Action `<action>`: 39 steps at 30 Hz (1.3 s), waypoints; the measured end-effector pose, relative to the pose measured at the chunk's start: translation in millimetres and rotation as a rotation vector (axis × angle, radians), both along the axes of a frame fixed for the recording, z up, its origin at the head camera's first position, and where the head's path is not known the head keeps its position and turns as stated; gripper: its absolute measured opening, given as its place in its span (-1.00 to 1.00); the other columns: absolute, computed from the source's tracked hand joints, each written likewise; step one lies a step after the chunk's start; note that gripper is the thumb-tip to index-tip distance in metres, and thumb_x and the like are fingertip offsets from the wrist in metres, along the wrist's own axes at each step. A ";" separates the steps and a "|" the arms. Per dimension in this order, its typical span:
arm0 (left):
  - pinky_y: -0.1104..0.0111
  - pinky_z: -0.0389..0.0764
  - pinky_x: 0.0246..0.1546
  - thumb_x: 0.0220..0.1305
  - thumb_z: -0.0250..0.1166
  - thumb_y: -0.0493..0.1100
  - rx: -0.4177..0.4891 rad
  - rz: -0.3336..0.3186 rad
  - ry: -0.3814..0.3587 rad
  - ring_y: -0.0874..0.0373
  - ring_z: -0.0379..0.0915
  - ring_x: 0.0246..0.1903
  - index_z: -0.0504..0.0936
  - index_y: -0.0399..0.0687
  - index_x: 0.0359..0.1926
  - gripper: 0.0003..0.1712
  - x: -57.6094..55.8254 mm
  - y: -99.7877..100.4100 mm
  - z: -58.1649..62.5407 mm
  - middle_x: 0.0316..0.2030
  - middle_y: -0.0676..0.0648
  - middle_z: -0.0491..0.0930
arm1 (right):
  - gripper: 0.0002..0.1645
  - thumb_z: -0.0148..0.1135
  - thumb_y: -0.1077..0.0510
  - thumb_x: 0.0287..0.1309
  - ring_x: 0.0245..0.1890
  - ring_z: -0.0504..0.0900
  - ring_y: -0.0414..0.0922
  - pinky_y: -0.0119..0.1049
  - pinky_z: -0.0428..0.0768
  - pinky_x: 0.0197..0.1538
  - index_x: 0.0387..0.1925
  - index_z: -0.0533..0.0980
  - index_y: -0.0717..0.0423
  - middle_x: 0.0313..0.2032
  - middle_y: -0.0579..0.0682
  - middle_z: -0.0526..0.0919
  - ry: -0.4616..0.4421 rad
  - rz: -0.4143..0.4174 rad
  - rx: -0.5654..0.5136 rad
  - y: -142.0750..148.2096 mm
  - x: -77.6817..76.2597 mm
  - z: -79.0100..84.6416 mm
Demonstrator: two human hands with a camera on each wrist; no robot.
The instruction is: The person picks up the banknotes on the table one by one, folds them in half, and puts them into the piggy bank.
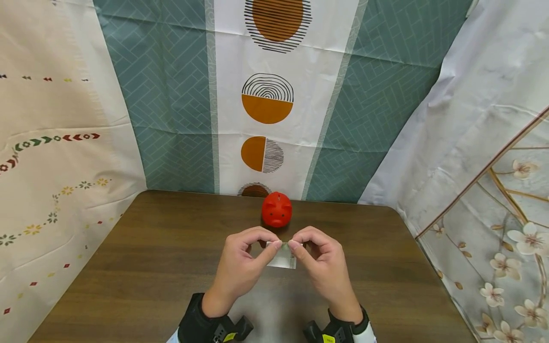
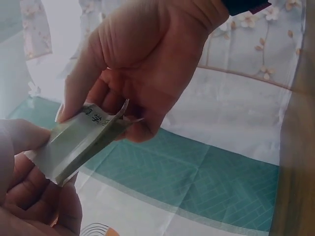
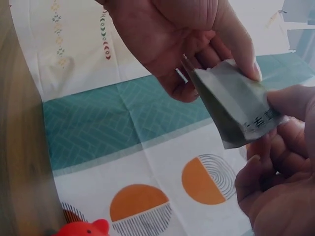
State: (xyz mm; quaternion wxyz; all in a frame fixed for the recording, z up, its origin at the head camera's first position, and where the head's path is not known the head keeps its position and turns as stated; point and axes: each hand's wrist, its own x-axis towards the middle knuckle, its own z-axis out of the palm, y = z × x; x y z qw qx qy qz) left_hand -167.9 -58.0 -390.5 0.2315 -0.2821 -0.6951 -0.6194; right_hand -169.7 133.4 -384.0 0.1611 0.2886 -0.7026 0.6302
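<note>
The pale folded paper slip (image 1: 283, 259) was held up over the brown table (image 1: 411, 281), between the person's two hands, and from my end of the feed I could make it out well. The left hand (image 1: 242, 262) was clamped on its left end, thumb on one side and fingers behind. The right hand (image 1: 323, 267) pinched the other end the same way, so I counted both grips as together on the one slip. Seen from the head, the two thumb tips stood near each other at its far edge. My left wrist view gave me dark printed characters beside the right thumb and layers parted at that end; I could not read all of the print.

Just beyond the hands, a red piggy bank (image 1: 276, 214) stood on the table near the back edge, its snout toward the person. A black wrist device (image 1: 203, 324) sat on the left wrist, with a matching one on the right.

Behind the table hung a teal and white cloth (image 1: 171, 95) with orange and striped circles. A cream patterned cloth (image 1: 51, 200) lined the left side, and a floral cloth (image 1: 480, 214) the right.
</note>
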 end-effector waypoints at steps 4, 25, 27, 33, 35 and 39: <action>0.39 0.63 -0.31 0.33 0.39 -0.29 0.018 -0.011 -0.045 0.21 0.57 -0.35 0.75 -0.01 -0.24 -0.92 -1.1 0.0 0.1 -0.35 0.00 0.72 | -0.99 0.34 0.33 0.28 -0.34 0.57 -0.16 -0.37 0.54 -0.38 -0.28 0.63 0.24 -0.34 0.00 0.63 -0.041 -0.051 0.026 2.0 0.2 1.6; 0.39 0.69 -0.16 0.28 0.38 -0.40 0.176 -0.018 -0.095 0.14 0.62 -0.27 0.74 -0.22 -0.24 -0.93 -2.8 1.8 -3.3 -0.33 -0.16 0.73 | -0.93 0.31 0.41 0.26 -0.30 0.63 -0.09 -0.35 0.64 -0.26 -0.30 0.65 0.23 -0.32 -0.03 0.68 -0.061 -0.067 -0.022 13.0 -2.8 1.0; 0.39 0.69 -0.14 0.29 0.37 -0.42 0.173 -0.025 -0.087 0.12 0.63 -0.27 0.74 -0.23 -0.25 -0.93 -3.3 1.4 -4.1 -0.33 -0.18 0.72 | -0.95 0.31 0.39 0.27 -0.29 0.62 -0.09 -0.34 0.63 -0.25 -0.30 0.65 0.26 -0.32 -0.05 0.68 -0.065 -0.067 -0.020 12.6 -2.4 0.1; 0.41 0.68 -0.17 0.28 0.37 -0.43 0.173 -0.061 -0.094 0.13 0.60 -0.29 0.73 -0.23 -0.25 -0.92 -4.8 -0.5 -3.5 -0.35 -0.16 0.70 | -0.94 0.26 0.43 0.29 -0.27 0.61 -0.09 -0.35 0.62 -0.21 -0.28 0.62 0.30 -0.30 -0.08 0.66 -0.046 -0.017 -0.048 10.2 -3.0 -1.5; 0.40 0.69 -0.17 0.27 0.38 -0.42 0.175 -0.077 -0.102 0.12 0.61 -0.29 0.73 -0.19 -0.27 -0.91 -4.5 -1.0 -2.3 -0.35 -0.15 0.71 | -0.92 0.25 0.46 0.28 -0.27 0.60 -0.08 -0.35 0.63 -0.22 -0.27 0.61 0.29 -0.30 -0.05 0.64 -0.030 0.013 -0.054 9.3 -3.6 -2.2; 0.37 0.71 -0.14 0.27 0.39 -0.41 0.165 -0.092 -0.102 0.10 0.63 -0.29 0.74 -0.17 -0.28 -0.91 -3.1 -1.6 -0.5 -0.34 -0.16 0.72 | -0.88 0.26 0.46 0.27 -0.28 0.60 -0.07 -0.34 0.63 -0.24 -0.27 0.62 0.23 -0.32 0.01 0.64 -0.031 0.027 -0.047 7.6 -3.7 -2.4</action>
